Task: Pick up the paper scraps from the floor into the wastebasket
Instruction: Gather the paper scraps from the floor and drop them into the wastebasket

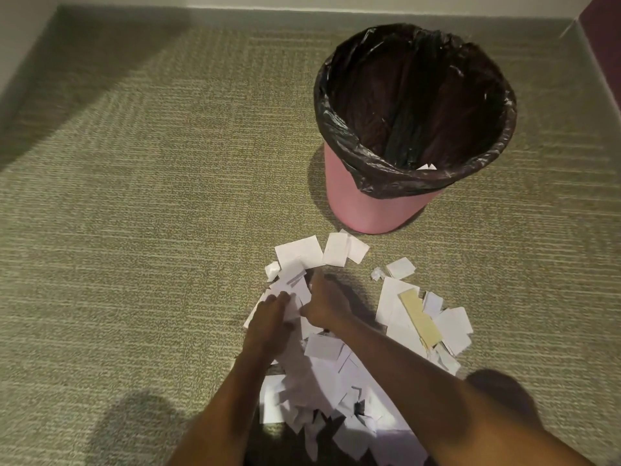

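Olive-green ribbed carpet covers the floor (134, 196), which runs back to a pale wall (302, 0) with a skirting strip along its foot; a dark maroon surface (605, 35) closes the far right corner. A pink wastebasket (363, 210) stands upright on the carpet right of centre, lined with a black plastic bag (336, 109) folded over its rim. A little white paper (426, 167) shows low inside it, against the near wall.

The paper scraps (336, 381) lie in a loose white heap on the floor just in front of the wastebasket, spreading toward the bottom edge. A tan strip (420, 317) rests among those on the right.

Both bare forearms reach into the heap. The left hand (268, 321) has its fingers (280, 299) curled around a bunch of white scraps. The right hand (327, 306) is just beside it, knuckles up and fingers pointing down into the paper. It is blurred, so I cannot tell whether it holds anything.
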{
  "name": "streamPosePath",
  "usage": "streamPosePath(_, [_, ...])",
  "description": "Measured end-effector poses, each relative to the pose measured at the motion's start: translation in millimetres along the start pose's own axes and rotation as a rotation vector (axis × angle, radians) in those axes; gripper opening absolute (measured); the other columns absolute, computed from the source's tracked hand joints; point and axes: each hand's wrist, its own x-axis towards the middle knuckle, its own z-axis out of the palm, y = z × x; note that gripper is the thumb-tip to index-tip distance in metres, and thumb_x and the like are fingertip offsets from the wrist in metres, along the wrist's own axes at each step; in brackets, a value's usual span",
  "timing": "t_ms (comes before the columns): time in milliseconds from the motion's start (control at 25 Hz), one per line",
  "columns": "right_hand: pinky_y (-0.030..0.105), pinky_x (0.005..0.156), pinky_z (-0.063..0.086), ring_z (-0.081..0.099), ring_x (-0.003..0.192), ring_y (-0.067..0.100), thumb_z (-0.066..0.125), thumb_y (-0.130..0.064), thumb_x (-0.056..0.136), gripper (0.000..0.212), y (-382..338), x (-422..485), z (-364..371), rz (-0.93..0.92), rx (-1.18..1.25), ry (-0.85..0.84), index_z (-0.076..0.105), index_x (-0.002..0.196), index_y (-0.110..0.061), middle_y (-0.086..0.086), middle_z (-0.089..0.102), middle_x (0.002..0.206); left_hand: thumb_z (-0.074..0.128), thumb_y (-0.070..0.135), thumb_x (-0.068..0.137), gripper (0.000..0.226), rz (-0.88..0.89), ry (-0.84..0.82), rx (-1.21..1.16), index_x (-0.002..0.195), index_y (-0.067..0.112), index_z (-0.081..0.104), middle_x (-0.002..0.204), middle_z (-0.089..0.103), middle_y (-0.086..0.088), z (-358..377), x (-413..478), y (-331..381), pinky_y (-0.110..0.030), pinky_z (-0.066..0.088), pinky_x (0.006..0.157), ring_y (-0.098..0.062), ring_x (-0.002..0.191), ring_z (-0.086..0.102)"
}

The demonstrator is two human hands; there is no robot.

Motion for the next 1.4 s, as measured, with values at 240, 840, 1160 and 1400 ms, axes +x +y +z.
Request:
streamPosePath(240, [0.029,0.061,0.036,0.064,0.089,0.029,0.072,-0.007,0.079,0.041,4.4,7.8,0.2,-0.072,-0.007,-0.004,0.037,0.059,-0.016,0.014,0.064,0.089,0.079,0.008,0.068,0.102,-0.06,0.047,-0.013,0.149,0.027,0.02,0.132,0.032,-0.01,-11.6,5.3,10.0,-0.042,0.055,0.068,-0.035,0.095,0.06])
streamPosePath(840, [0.023,0.045,0.021,0.046,0.079,0.019,0.06,0.0,0.083,0.04,13.2,11.6,-43.0,-0.091,-0.079,-0.109,0.032,0.059,-0.015,0.002,0.04,0.07,0.068,0.004,0.078,0.045,-0.087,0.146,-0.147,0.121,0.01,0.055,0.096,0.065,-0.012,-6.1,15.7,15.7,-0.031,0.045,0.065,-0.033,0.088,0.063])
streamPosePath(1160, [0.033,0.072,0.049,0.057,0.081,0.028,0.058,-0.006,0.086,0.02,11.9,19.4,-91.0,-0.018,-0.127,-0.174,0.061,0.106,-0.002,0.005,0.052,0.075,0.075,0.037,0.077,0.043,0.067,0.256,-0.244,0.111,0.016,0.058,0.1,0.062,-0.002,-50.4,65.3,40.6,-0.029,0.042,0.062,-0.021,0.086,0.06])
streamPosePath(1400, [0.032,0.071,0.049,0.064,0.099,0.034,0.068,-0.005,0.082,0.04,22.6,11.7,-87.5,0.067,-0.183,-0.267,0.056,0.119,0.003,0.017,0.063,0.101,0.068,0.065,0.072,0.09,0.084,0.245,-0.156,0.139,0.021,0.029,0.133,0.038,-0.009,-48.2,90.8,86.2,-0.04,0.05,0.084,-0.027,0.114,0.05])
